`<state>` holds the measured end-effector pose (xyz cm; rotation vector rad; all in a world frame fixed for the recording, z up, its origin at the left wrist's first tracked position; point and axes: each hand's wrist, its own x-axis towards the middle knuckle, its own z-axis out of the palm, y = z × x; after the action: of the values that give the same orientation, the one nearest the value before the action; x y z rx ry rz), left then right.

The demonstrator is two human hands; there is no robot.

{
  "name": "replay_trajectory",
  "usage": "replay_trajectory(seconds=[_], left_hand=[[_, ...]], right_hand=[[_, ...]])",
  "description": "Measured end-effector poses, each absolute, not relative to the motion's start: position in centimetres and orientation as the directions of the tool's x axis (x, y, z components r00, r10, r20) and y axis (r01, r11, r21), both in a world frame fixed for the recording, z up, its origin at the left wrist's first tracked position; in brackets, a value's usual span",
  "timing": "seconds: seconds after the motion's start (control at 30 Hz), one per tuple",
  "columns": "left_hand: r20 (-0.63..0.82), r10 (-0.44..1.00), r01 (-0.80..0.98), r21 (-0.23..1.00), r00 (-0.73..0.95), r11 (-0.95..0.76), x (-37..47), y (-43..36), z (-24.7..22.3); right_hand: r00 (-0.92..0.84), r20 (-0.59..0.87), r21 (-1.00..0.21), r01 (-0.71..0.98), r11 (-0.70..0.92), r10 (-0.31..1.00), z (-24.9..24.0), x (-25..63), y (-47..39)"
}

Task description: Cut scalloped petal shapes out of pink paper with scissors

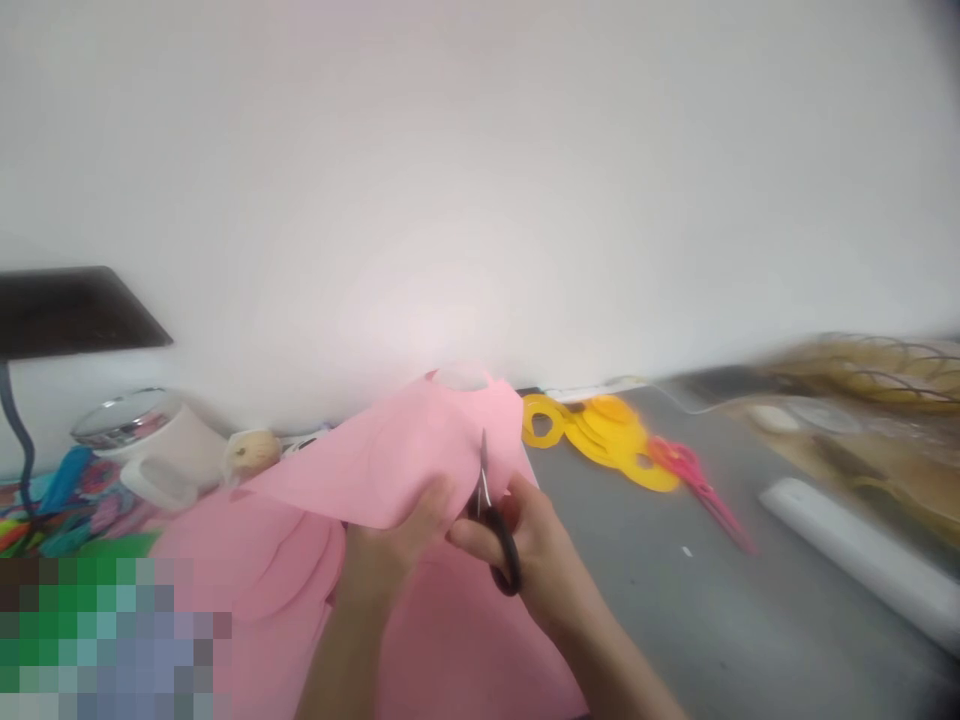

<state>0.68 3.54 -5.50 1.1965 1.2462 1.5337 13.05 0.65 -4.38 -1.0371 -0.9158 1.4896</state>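
Note:
A pink sheet of paper (405, 450) is held up in front of me, with a rounded opening near its top edge. My left hand (409, 540) grips its lower edge, thumb on the near face and the other fingers hidden behind. Black-handled scissors (504, 560) are in my right hand (529, 545), thumb and fingers around the handles. Their blades point up and lie against the paper, slightly apart. Below the hands, more pink paper (465, 640) covers the table, and cut pink rounded pieces (262, 560) overlap at the left.
Yellow paper rings and discs (611, 440) lie to the right, beside pink scissors (705, 490). A long white object (862, 555) rests on the grey table (645, 590). A white mug (169, 450) with a shiny lid stands left. Behind is a white wall (480, 200).

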Motion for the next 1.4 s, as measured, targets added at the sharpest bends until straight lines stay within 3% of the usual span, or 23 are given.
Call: replay_trajectory(seconds=[0.23, 0.8, 1.07, 1.17, 1.4], left_hand=[[0.172, 0.971, 0.028, 0.985, -0.167, -0.169, 0.5, 2.7, -4.4], [0.112, 0.971, 0.114, 0.989, -0.211, -0.09, 0.1, 2.7, -4.3], [0.116, 0.979, -0.04, 0.991, -0.168, -0.125, -0.1, 3.1, -4.7], [0.089, 0.969, -0.022, 0.995, -0.23, -0.096, -0.2, 3.5, -5.2], [0.085, 0.975, -0.005, 0.996, -0.204, -0.088, 0.0, 3.2, -4.8]], right_hand=[[-0.097, -0.13, -0.916, -0.369, -0.157, 0.987, -4.2, 13.0, 0.6], [-0.084, -0.161, -0.946, -0.272, -0.178, 0.983, -4.8, 13.1, 0.5], [-0.066, -0.192, -0.96, -0.195, -0.201, 0.979, -4.5, 13.1, 0.4], [-0.054, -0.204, -0.957, -0.201, -0.211, 0.977, -4.4, 12.8, 0.3], [-0.052, -0.19, -0.954, -0.228, -0.197, 0.98, -4.5, 12.9, 0.4]])
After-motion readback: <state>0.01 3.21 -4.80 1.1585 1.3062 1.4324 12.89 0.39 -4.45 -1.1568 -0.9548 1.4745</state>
